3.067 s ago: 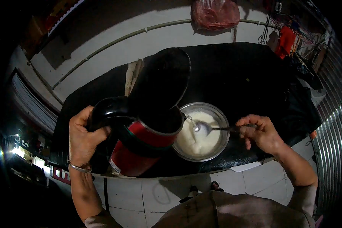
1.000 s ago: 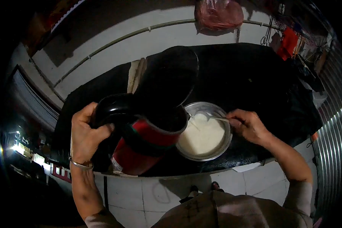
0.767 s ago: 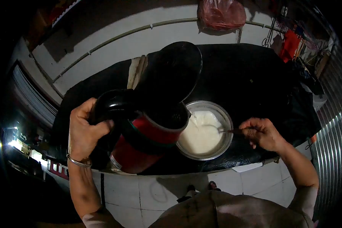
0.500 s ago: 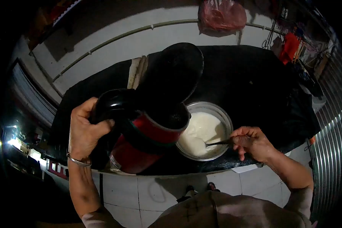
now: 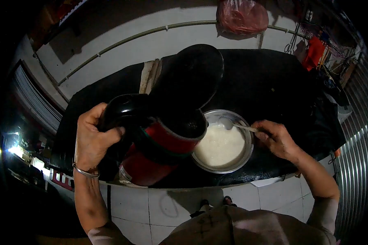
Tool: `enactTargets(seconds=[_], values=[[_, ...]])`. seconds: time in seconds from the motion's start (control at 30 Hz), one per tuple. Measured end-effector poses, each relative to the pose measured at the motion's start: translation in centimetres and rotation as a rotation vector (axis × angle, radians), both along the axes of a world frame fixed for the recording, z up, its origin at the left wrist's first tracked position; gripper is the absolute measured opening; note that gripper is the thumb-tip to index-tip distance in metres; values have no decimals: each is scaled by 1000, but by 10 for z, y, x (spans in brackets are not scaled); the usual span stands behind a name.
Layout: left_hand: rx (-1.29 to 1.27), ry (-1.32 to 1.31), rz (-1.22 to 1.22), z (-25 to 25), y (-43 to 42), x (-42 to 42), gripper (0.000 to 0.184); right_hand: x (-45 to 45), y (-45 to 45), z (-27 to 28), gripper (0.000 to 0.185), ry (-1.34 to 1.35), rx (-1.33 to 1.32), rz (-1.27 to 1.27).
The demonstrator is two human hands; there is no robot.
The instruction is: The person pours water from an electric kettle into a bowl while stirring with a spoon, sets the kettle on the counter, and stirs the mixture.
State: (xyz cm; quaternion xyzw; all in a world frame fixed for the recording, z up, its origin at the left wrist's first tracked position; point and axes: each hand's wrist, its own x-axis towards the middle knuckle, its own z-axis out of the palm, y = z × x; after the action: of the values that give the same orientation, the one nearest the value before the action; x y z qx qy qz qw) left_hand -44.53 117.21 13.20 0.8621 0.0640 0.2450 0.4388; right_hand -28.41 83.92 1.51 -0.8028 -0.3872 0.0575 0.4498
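Observation:
My left hand (image 5: 95,139) is closed around the black handle of a red electric kettle (image 5: 151,167). The kettle leans to the right with its black lid (image 5: 192,75) swung up, and its rim hangs beside the left edge of a metal bowl (image 5: 249,153). A pale, creamy white liquid (image 5: 221,145) partly fills the bowl. At the bowl's right side, my right hand (image 5: 276,139) pinches the handle of a metal spoon (image 5: 243,127). The spoon's head lies near the far inner wall, at the liquid's edge. No stream from the kettle is visible.
The black-covered table (image 5: 265,90) carries some pale rolled or stick-like things (image 5: 150,76) behind the kettle. A red plastic bag (image 5: 242,17) hangs on the wall. Cords and a red cloth (image 5: 313,53) hang at the right, near corrugated metal (image 5: 357,163).
My right hand has moved the spoon from the near part of the liquid to the far side of the bowl. The kettle and my left hand have barely moved.

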Motion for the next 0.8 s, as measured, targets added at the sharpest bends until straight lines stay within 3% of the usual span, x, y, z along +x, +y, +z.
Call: enactTargets(seconds=[0.07, 0.2, 0.37, 0.47, 0.53, 0.6, 0.63, 0.7, 0.8], values=[[8, -7, 3, 0, -2, 1, 13, -4, -10, 8, 16, 99, -123, -21], [33, 2, 5, 1, -1, 1, 13, -13, -24, 13, 15, 271, -84, -62], [35, 1, 15, 2, -4, 0, 14, -27, -21, 8, 17, 673, -6, -7], [17, -10, 17, -1, -3, 1, 14, -30, -10, 1, 17, 682, 29, 61], [-6, -16, 9, -1, -3, 0, 14, -29, 0, -2, 18, 630, -5, 70], [18, -17, 22, -1, -2, 0, 13, -28, 9, -1, 21, 304, -100, 116], [19, -17, 22, -1, -2, 0, 13, -25, 12, -6, 21, 304, -99, 117], [34, -9, 24, -1, 0, -1, 13, -16, 19, -17, 22, -260, -52, 206], [37, -15, 32, -1, -2, -2, 13, -3, 24, -17, 25, -317, -115, 199]])
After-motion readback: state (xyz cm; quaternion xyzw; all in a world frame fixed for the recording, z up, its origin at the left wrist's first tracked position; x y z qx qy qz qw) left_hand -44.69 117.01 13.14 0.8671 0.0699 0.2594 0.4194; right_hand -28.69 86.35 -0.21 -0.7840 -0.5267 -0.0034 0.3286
